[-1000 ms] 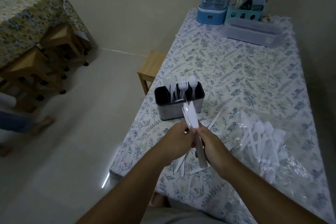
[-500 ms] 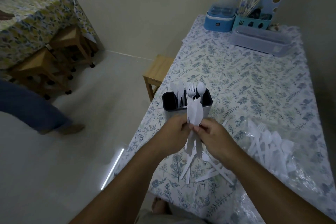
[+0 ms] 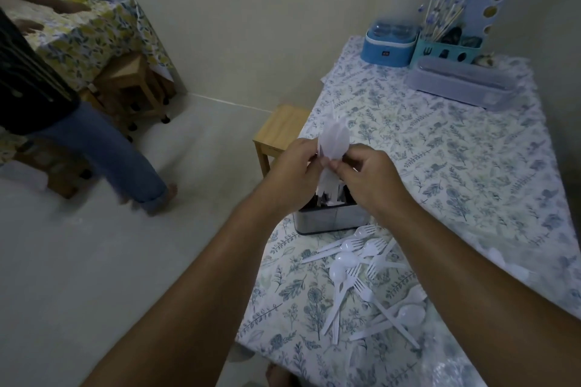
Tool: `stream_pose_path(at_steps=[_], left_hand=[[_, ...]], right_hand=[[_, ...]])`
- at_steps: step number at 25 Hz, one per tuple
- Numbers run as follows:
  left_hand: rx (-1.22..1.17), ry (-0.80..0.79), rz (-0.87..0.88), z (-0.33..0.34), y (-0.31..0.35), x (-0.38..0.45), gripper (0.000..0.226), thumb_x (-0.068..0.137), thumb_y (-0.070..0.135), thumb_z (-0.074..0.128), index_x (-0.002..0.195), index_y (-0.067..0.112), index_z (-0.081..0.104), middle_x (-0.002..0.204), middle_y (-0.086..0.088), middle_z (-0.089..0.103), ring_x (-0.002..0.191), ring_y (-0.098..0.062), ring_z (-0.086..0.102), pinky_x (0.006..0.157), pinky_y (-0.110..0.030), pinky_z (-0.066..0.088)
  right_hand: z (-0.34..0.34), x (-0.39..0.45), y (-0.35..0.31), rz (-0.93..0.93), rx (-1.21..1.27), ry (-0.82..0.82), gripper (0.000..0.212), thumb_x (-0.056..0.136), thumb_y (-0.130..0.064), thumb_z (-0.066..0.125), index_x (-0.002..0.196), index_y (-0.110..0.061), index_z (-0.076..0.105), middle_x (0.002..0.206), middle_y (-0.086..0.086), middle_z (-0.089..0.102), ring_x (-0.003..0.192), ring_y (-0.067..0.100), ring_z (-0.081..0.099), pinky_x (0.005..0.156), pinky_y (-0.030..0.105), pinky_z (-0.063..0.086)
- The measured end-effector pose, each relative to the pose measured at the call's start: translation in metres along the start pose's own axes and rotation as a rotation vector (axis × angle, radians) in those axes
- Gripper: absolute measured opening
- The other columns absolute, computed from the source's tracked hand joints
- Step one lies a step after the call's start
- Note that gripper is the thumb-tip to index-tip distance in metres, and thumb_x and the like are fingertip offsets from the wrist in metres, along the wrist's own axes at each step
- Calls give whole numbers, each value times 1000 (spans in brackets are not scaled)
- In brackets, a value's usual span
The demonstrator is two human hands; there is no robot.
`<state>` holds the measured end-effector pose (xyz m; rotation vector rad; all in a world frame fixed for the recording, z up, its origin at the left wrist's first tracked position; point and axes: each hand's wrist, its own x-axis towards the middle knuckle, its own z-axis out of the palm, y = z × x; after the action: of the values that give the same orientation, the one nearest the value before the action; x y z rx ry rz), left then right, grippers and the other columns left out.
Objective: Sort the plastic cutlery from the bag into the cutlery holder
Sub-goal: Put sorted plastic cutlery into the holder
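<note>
I note that the cutlery holder (image 3: 330, 223) is largely hidden behind both wrists; only its lower metal wall and a strip of dark interior show, and I cannot tell which compartment holds what. Directly above the holder, the left hand (image 3: 290, 176) and the right hand (image 3: 366, 177) both pinch a bunch of white plastic cutlery (image 3: 333, 141), held upright. The pieces blur together, so I cannot say whether they are knives or spoons, nor how many.

Just in front of the holder, loose forks and spoons (image 3: 358, 273) lie scattered and crossed on the floral tablecloth (image 3: 440, 173). The clear plastic bag (image 3: 452, 367) shows only at the lower frame edge, right of that pile, cut off.

Well beyond the holder, at the table's far end, stand a blue lidded box (image 3: 388, 44), a teal organiser (image 3: 448, 49) with sticks and a clear lidded container (image 3: 465, 85). Left of the holder a wooden stool (image 3: 279, 132) stands on the pale floor. Far left, another person (image 3: 78, 135), blurred and cut off, stands by a second covered table (image 3: 94, 31).
</note>
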<state>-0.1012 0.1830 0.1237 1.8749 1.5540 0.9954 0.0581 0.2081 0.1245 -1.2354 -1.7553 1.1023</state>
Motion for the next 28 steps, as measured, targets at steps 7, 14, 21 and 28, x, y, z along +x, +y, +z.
stream_pose_path(at_steps=[7, 14, 21, 28], left_hand=[[-86, 122, -46, 29, -38, -8, 19, 101, 8, 53, 112, 11, 68, 113, -2, 64, 111, -18, 57, 94, -34, 49], [61, -59, -230, 42, -48, -21, 22, 100, 11, 50, 83, 25, 56, 84, 8, 50, 77, -6, 46, 63, -11, 33], [208, -53, -276, 33, -36, -21, 17, 84, 1, 48, 72, 11, 44, 71, -3, 47, 66, -11, 38, 55, -24, 23], [200, 109, -255, 39, -5, -54, 30, 101, 12, 48, 124, 13, 68, 112, 0, 66, 99, -10, 58, 80, -14, 38]], right_hand=[[18, 10, 35, -20, -3, 39, 7, 92, -20, 73, 98, -21, 77, 94, -15, 71, 90, -1, 66, 78, 14, 49], [15, 8, 51, 43, -341, -160, 18, 91, -28, 74, 78, -15, 73, 85, -6, 54, 75, 9, 54, 66, 23, 39], [-1, 2, 35, 114, -346, -213, 33, 85, -35, 78, 93, -4, 69, 91, 16, 58, 77, 27, 57, 73, 38, 50], [-9, -33, 37, 224, -154, -24, 30, 97, -27, 66, 127, -27, 69, 83, -5, 62, 65, 2, 53, 63, 13, 49]])
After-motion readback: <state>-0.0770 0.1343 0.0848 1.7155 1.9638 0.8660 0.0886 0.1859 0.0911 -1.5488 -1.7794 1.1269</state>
